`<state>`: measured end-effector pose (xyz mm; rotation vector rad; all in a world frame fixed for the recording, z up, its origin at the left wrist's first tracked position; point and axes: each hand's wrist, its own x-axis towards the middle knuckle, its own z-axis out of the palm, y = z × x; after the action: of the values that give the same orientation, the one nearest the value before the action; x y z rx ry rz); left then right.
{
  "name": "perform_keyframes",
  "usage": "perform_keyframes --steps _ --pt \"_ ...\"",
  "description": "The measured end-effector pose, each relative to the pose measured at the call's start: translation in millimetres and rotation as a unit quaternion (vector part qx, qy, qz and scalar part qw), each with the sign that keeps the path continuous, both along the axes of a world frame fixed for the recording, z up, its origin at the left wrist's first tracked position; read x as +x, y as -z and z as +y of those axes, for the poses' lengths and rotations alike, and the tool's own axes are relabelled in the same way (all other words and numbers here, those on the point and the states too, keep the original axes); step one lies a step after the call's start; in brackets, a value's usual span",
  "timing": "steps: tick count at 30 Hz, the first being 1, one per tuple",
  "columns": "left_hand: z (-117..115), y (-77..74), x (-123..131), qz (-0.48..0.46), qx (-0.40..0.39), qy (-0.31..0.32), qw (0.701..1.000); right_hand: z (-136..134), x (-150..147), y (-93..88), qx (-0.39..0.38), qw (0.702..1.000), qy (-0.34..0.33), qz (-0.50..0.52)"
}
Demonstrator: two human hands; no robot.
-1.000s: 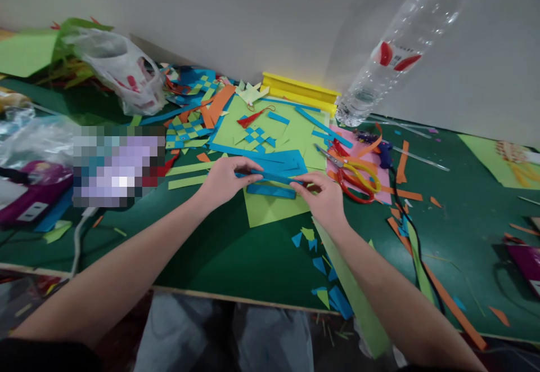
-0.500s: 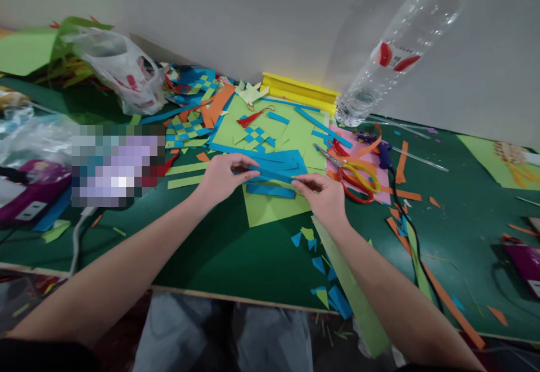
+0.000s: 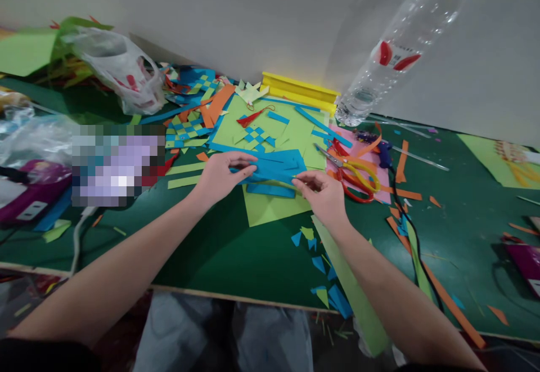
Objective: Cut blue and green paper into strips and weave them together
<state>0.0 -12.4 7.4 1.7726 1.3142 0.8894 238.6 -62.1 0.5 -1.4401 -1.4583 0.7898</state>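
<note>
A blue paper strip (image 3: 270, 178) stretches between my hands, just above a stack of blue paper (image 3: 280, 162). My left hand (image 3: 223, 176) pinches its left end between thumb and fingers. At the other end, my right hand (image 3: 323, 191) is closed on the strip with thumb and forefinger. Below it, another blue strip (image 3: 270, 191) lies on a light green sheet (image 3: 270, 214). Just beyond the stack are a blue-and-green woven paper piece (image 3: 254, 134) and a red tassel (image 3: 253, 117). Scissors (image 3: 354, 172) with yellow and red handles lie right of my right hand.
A tall plastic bottle (image 3: 390, 62) leans near the wall beside a yellow bar (image 3: 299, 92). A blue glue gun (image 3: 385, 154) trails a black cable on the right. At left are a plastic bag (image 3: 126, 74) and a pixelated object (image 3: 120, 166). Paper scraps (image 3: 318, 265) lie near the front edge.
My left hand has shifted slightly left, and the strip between my hands now lies at a slightly different angle. My right hand has barely moved.
</note>
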Motion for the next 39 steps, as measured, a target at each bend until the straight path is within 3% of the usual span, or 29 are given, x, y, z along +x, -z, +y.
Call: perform_keyframes --steps 7,11,19,39 --pt "-3.6 -7.2 0.3 0.039 0.046 -0.037 0.998 2.4 1.7 7.4 -0.007 0.996 -0.062 -0.060" --pt "-0.7 -0.2 -0.6 0.167 0.123 0.002 0.978 0.5 2.6 8.8 0.025 0.981 -0.051 -0.185" --pt "1.0 12.2 -2.2 0.322 0.163 0.056 0.931 -5.3 0.2 2.7 0.064 0.976 -0.044 -0.205" --pt "1.0 9.7 -1.2 0.286 0.171 0.055 0.941 -2.0 -0.3 6.9 0.002 0.978 -0.052 -0.201"
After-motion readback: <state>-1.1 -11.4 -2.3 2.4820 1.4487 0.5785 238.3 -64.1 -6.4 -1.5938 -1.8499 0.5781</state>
